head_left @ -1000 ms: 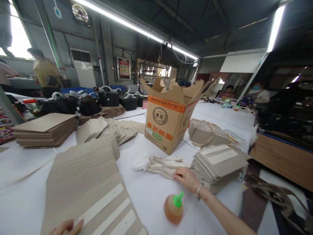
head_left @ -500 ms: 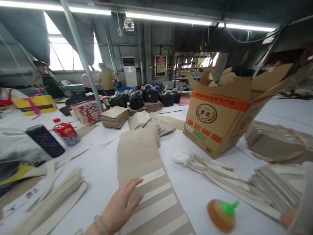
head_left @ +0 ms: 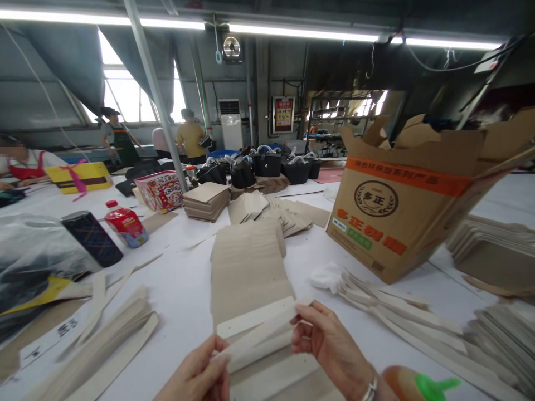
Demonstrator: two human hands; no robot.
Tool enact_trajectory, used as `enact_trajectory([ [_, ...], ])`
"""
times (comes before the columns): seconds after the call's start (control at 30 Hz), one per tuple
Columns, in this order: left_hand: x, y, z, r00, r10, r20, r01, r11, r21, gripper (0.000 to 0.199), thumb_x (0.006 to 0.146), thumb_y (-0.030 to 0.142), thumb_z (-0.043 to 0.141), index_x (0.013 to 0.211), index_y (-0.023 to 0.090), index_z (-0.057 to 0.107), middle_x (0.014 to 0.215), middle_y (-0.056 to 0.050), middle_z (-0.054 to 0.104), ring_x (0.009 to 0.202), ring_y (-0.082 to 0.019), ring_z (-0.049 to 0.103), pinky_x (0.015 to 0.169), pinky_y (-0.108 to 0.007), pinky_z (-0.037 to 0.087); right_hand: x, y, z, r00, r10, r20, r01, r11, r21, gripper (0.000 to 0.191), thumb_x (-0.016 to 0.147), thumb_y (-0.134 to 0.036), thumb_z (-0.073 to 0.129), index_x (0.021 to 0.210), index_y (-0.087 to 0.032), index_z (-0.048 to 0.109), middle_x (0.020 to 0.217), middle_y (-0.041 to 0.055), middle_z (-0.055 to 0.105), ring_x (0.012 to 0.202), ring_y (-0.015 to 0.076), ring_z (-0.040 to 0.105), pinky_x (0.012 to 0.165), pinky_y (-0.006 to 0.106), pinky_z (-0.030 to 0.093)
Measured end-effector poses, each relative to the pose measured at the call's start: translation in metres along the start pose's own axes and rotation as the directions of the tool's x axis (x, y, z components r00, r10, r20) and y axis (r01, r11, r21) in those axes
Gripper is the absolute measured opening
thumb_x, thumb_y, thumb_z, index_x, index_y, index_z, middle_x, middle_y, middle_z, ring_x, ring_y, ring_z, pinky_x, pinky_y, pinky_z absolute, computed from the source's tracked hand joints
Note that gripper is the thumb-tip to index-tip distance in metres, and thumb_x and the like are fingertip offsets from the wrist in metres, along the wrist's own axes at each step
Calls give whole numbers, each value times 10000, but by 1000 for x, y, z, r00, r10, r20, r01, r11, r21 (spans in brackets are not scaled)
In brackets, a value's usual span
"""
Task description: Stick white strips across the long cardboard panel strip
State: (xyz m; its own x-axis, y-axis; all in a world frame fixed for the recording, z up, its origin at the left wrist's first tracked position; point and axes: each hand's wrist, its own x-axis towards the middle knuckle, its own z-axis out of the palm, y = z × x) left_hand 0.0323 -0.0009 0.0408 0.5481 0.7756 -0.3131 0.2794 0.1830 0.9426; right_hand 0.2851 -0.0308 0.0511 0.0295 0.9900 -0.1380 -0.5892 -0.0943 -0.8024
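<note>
Between my hands is a pale paper strip [head_left: 261, 337], held at a slant above a row of overlapping grey-brown cardboard pieces [head_left: 251, 278]. My left hand [head_left: 203, 367] pinches its left end. The right end is between the thumb and fingers of my right hand [head_left: 328, 342]. Other pale strips lie across the nearest cardboard pieces, partly hidden by my hands. Close to my right wrist is a squeeze bottle [head_left: 413, 384] with a green nozzle and amber contents, cut off by the lower edge.
Bundles of strips lie to the left [head_left: 112, 340] and right [head_left: 401, 317]. A large open carton [head_left: 371, 211] stands at right, near stacked cardboard [head_left: 493, 245]. A red bottle [head_left: 127, 225] and a dark cylinder [head_left: 92, 238] are at left. Black bags [head_left: 267, 163] and co-workers are farther back.
My right hand has come in from the far right edge to the middle. Both hands now grip a strip, whereas my left hand was resting open over the cardboard. The view has shifted left.
</note>
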Motion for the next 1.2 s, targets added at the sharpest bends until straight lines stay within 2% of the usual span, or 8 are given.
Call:
enact_trajectory([
  [0.07,14,1,-12,995,-13,-96,14,1000,12,662,636,809,497,799,172,415,610,-18,601,427,-105,516,438,-210,342,20,0,-6,1000,-18,-15,17,999,-31,349,697,-333,722,799,-197,417,695,-36,584,512,111,554,461,257,496],
  [0.17,35,0,-27,972,-37,-234,37,999,-4,707,520,812,582,733,155,428,594,-13,594,412,-94,508,426,-209,374,48,2,-15,999,-11,-35,3,977,-215,348,702,-392,679,767,-199,398,636,-54,547,467,98,524,404,223,460],
  [0.3,53,-5,-43,959,-76,-271,56,995,-82,753,441,777,649,804,143,468,773,-54,641,560,-108,578,561,-245,483,77,9,-29,994,-4,-106,-40,911,-411,363,663,-457,671,736,-171,460,631,-34,563,431,84,507,375,211,452],
  [0.4,60,-11,-49,942,-114,-317,80,990,-118,684,482,717,678,797,154,453,777,-70,650,596,-133,604,578,-265,497,90,14,-38,989,-23,-147,-51,877,-479,328,648,-408,684,758,-159,501,612,-39,562,422,86,514,353,194,439],
  [0.57,67,-20,-54,905,-173,-388,125,981,-146,492,615,545,700,773,152,450,678,-50,637,508,-135,588,486,-251,467,106,20,-47,978,-1,-210,-120,819,-561,161,777,-285,573,736,-144,507,619,-2,596,451,107,567,399,215,496],
  [0.83,76,-23,-61,867,-228,-443,189,973,-129,156,876,248,460,780,126,450,606,-17,608,417,-94,540,364,-187,387,118,23,-49,968,12,-252,-185,712,-677,211,845,-248,514,661,-157,465,513,-17,564,354,116,531,283,188,397],
  [1.07,88,-24,-66,853,-208,-479,191,978,-84,180,890,229,435,746,124,461,601,-14,600,387,-83,519,304,-166,331,128,25,-54,977,-18,-215,-152,649,-745,242,869,-247,460,645,-155,471,493,-35,547,314,93,496,253,164,355],
  [1.2,91,-27,-66,853,-201,-481,189,979,-76,192,829,296,511,734,135,470,596,-17,599,389,-94,521,301,-169,328,130,27,-56,974,-39,-222,-144,651,-745,211,848,-242,458,654,-160,472,477,-52,527,293,85,477,238,156,333],
])
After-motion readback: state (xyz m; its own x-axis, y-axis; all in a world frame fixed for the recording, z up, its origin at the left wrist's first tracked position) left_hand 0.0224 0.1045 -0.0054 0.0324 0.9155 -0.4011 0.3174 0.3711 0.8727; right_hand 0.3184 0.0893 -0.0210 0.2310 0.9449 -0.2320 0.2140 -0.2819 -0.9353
